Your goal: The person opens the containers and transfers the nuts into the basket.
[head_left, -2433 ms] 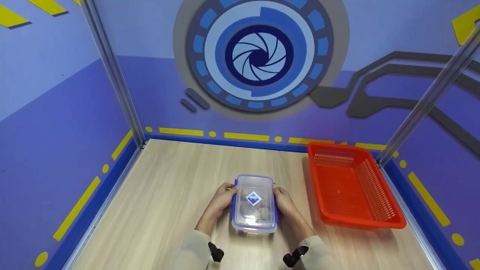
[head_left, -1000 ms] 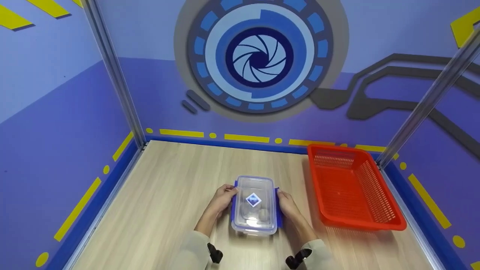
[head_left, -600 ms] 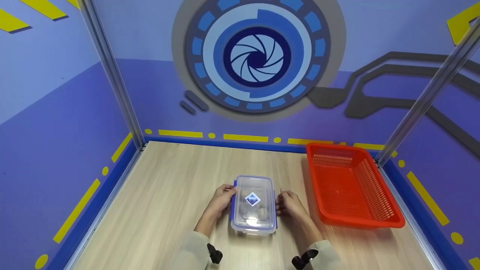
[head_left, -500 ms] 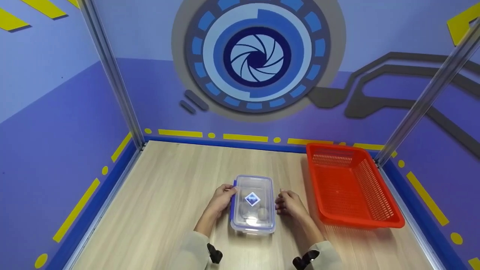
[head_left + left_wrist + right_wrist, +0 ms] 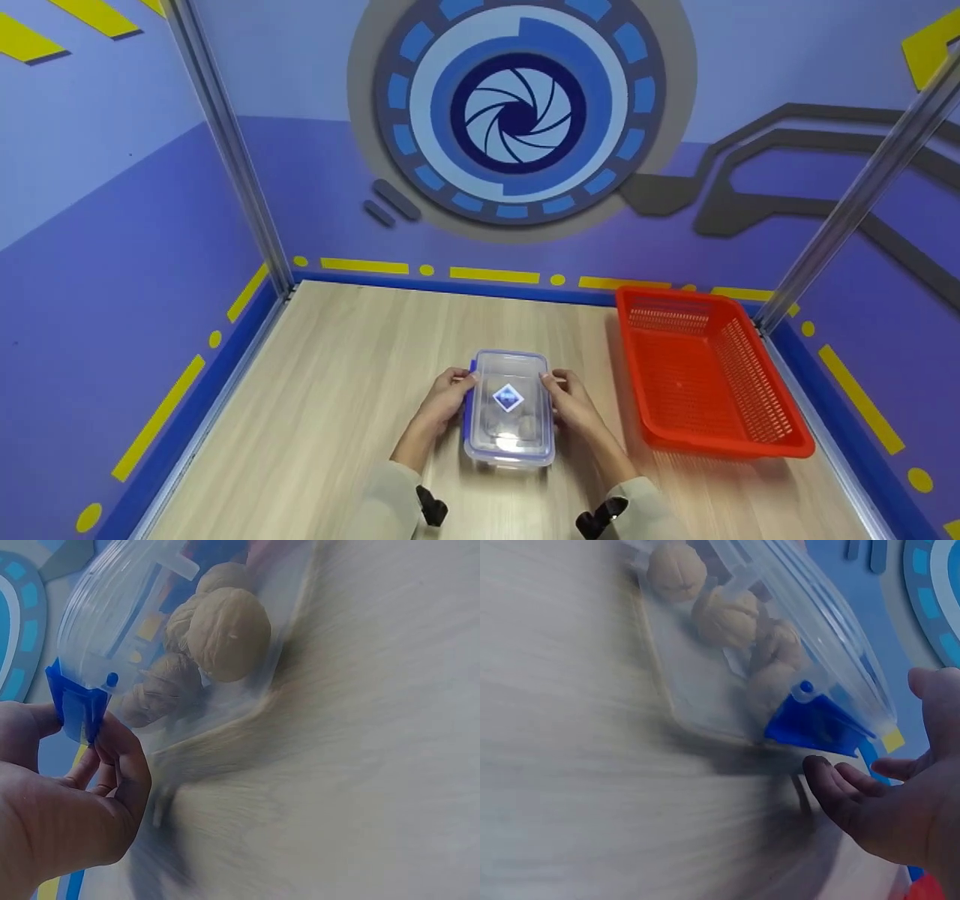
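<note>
Between the two hands, on the pale wood-grain table (image 5: 360, 352), sits a clear rectangular plastic container (image 5: 512, 427) with round, beige, wrinkled balls (image 5: 229, 634) inside. The left hand (image 5: 444, 397) pinches the blue plastic left clip (image 5: 79, 709) between thumb and fingers, while the right hand (image 5: 574, 403) has its thumb and fingers spread just beside the blue plastic right clip (image 5: 814, 726). Beyond the right hand, to its right, stands a rectangular red perforated plastic basket (image 5: 679, 375).

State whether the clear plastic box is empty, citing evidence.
Not empty: the box holds round, walnut-like objects, showing through it in both wrist views.
</note>
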{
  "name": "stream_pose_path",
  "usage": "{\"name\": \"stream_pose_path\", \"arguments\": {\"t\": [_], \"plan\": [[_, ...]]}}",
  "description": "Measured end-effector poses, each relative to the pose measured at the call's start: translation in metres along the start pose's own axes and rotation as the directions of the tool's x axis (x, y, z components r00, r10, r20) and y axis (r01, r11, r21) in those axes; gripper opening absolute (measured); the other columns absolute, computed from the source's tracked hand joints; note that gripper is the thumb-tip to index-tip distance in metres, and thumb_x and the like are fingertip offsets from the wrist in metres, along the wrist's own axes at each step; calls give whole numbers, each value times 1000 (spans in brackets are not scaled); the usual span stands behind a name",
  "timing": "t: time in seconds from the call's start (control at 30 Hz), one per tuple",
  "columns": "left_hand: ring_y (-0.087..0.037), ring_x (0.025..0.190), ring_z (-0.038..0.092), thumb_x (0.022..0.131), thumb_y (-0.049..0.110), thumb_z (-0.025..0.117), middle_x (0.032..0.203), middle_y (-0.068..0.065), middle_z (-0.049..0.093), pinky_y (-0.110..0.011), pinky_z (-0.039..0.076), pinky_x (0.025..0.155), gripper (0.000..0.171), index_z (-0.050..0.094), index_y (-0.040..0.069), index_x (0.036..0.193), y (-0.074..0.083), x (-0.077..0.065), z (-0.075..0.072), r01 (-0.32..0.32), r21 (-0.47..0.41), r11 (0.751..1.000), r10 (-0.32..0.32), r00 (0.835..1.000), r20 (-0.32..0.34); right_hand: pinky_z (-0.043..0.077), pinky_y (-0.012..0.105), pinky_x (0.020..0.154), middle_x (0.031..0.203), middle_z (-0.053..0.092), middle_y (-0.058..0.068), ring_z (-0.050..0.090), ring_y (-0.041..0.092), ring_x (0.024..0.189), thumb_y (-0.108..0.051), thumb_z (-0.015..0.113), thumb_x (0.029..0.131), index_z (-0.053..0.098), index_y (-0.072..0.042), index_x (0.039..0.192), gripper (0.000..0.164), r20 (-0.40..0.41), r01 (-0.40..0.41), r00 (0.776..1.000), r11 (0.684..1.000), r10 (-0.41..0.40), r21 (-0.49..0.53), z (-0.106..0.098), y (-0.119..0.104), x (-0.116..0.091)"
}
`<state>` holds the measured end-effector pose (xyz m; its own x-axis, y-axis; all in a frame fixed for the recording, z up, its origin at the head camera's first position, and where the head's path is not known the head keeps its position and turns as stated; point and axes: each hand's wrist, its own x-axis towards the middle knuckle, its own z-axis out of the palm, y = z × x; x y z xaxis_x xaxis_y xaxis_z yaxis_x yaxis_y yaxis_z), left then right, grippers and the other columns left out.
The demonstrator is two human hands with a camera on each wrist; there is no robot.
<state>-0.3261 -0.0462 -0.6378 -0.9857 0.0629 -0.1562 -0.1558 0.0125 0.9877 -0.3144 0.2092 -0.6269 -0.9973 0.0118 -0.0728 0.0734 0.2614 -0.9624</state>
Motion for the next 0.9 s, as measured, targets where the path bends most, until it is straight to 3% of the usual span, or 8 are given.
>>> {"name": "stream_pose_path", "arguments": {"t": [0.17, 0.37, 0.67, 0.9], "plan": [[-27, 101, 62, 108, 26, 60, 115, -15, 62, -30, 52, 76, 35, 59, -2, 129, 1, -3, 5, 2, 3, 1000, -2, 1000, -10, 55, 54, 99, 127, 63, 31, 63, 43, 119, -26, 64, 106, 50, 12, 142, 54, -38, 59, 997, 992, -63, -111, 7, 1, 0], [-26, 102, 61, 111, 29, 54, 115, -15, 63, -33, 52, 82, 34, 59, -2, 127, 3, -4, 6, 2, 39, 999, -1, 999, -43, 54, 54, 101, 127, 63, 29, 62, 41, 118, -27, 64, 107, 53, 11, 140, 52, -31, 70, 997, 991, -74, -111, 11, 1, 0], [-25, 98, 58, 112, 27, 47, 103, -11, 61, -39, 49, 87, 26, 57, 2, 112, 7, -3, 6, -54, 241, 969, 62, 998, -24, 55, 53, 100, 125, 65, 26, 64, 39, 116, -25, 63, 107, 56, 7, 138, 46, -34, 91, 995, 987, -96, -136, 13, 6, -1], [-27, 100, 59, 113, 24, 42, 105, -14, 61, -44, 50, 92, 28, 55, -1, 112, 10, -1, 4, -87, 297, 951, 81, 996, 33, 56, 54, 97, 123, 65, 27, 63, 40, 115, -25, 60, 109, 56, 8, 134, 42, -19, 117, 993, 985, -120, -130, 13, 4, -1]]}}
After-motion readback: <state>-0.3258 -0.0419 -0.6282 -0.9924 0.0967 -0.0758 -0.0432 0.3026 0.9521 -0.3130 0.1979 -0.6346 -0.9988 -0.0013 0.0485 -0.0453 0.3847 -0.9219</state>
